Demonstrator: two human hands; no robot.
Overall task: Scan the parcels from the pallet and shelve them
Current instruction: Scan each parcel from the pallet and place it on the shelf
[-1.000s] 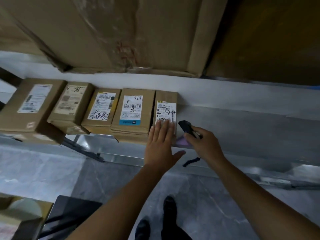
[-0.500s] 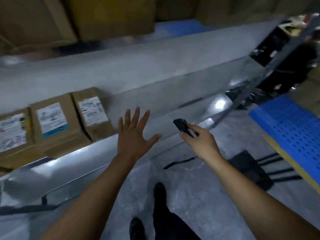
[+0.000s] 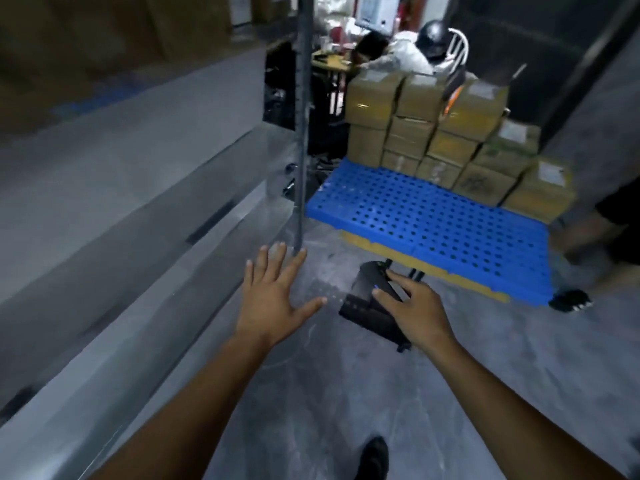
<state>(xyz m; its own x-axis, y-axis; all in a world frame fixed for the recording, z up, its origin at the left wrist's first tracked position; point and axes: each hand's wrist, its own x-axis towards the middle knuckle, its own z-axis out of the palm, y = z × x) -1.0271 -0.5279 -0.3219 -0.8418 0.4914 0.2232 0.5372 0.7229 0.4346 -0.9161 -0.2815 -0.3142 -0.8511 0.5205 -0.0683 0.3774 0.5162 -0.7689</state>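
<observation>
Left hand (image 3: 273, 299) spread and empty, right hand (image 3: 419, 313) gripping a black handheld scanner (image 3: 370, 279).
Cardboard parcels (image 3: 450, 140) sit stacked on the blue pallet (image 3: 433, 230), upper right of frame.

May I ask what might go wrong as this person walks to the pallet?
A low black object on the floor lies before the pallet: a trip hazard. Another person's shoe sits by the pallet's corner; they might collide. The right hand grips a scanner, leaving only the left hand for boxes.
</observation>
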